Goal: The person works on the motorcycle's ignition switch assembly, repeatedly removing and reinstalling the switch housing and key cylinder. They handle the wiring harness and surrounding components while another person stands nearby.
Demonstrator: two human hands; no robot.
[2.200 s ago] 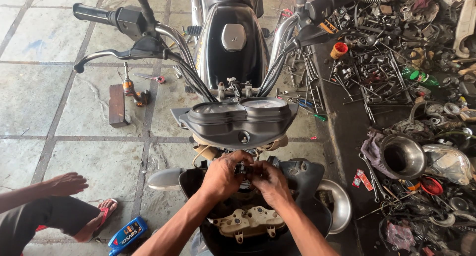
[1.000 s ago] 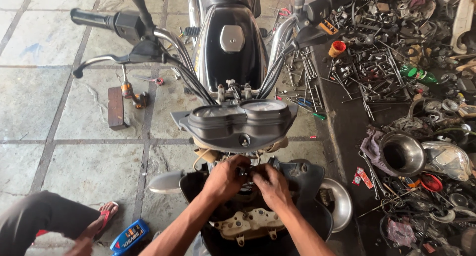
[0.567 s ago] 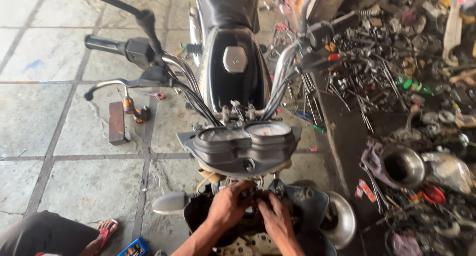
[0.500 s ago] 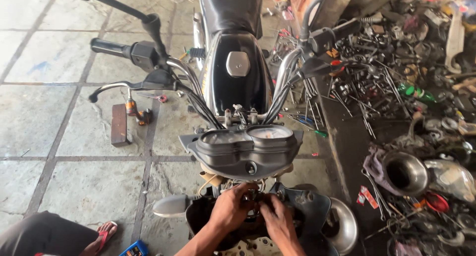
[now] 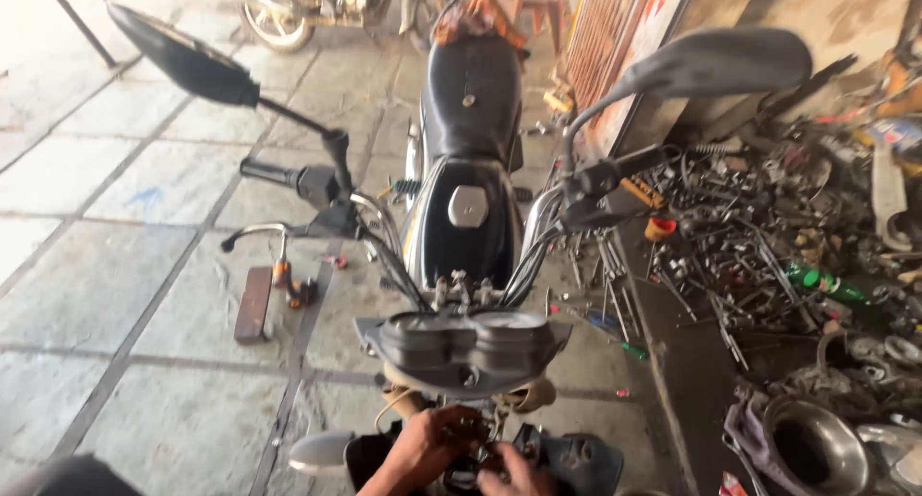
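Low at the picture's bottom edge, the left hand [image 5: 423, 448] curls its grip around a small dark wiring part [image 5: 473, 436] just under the grey twin-dial instrument cluster [image 5: 465, 346] of the black motorcycle [image 5: 468, 160], while the right hand [image 5: 511, 473] pinches at the same part, touching it from the other side. Two black mirrors [image 5: 182, 56] stand on the handlebars. Right of the bike, a dented round metal bowl [image 5: 812, 446] lies on the floor among a heap of loose metal parts [image 5: 759, 227]; what it holds cannot be told.

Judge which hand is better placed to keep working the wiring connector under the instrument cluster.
Probably the left hand: it already closes over the wiring connector, while the right hand sits lower, mostly cut off by the frame edge.
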